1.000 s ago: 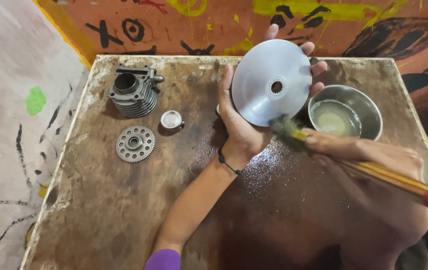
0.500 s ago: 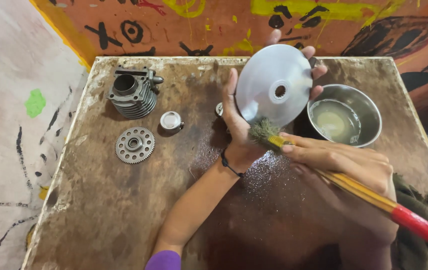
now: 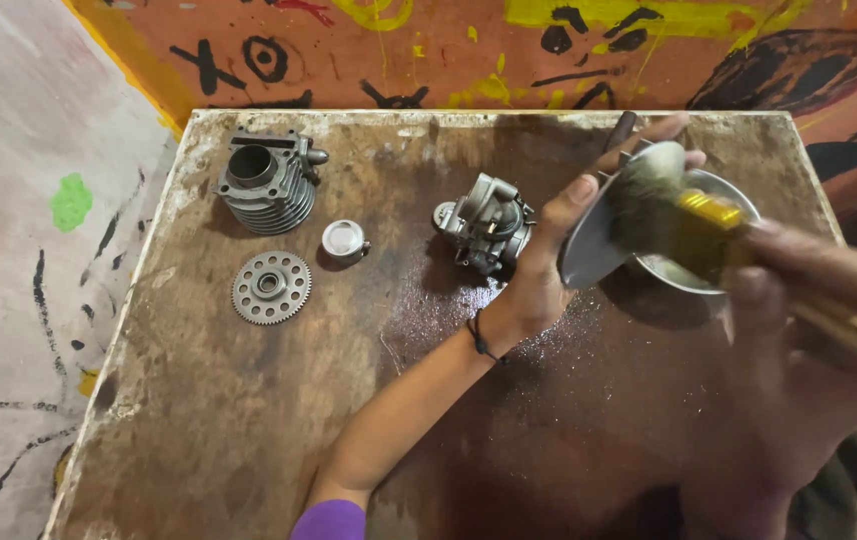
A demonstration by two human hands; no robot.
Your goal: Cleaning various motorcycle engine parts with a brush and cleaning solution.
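My left hand (image 3: 546,250) holds a round silver metal disc (image 3: 588,245) tilted on edge above the wooden table (image 3: 248,420). My right hand (image 3: 808,300) grips a paintbrush (image 3: 693,220) with a yellow ferrule and a wooden handle. Its bristles press against the disc's face. A steel bowl (image 3: 738,205) sits right behind the disc, mostly hidden by the brush and disc.
A finned engine cylinder (image 3: 266,180) stands at the table's back left. A small piston (image 3: 343,240) and a toothed gear (image 3: 270,287) lie near it. A carburetor (image 3: 485,225) sits just left of my left hand. The table's middle is wet and dark.
The disc has turned from facing me to edge-on, uncovering the carburetor behind it. My right hand has brought the brush up onto the disc's face.
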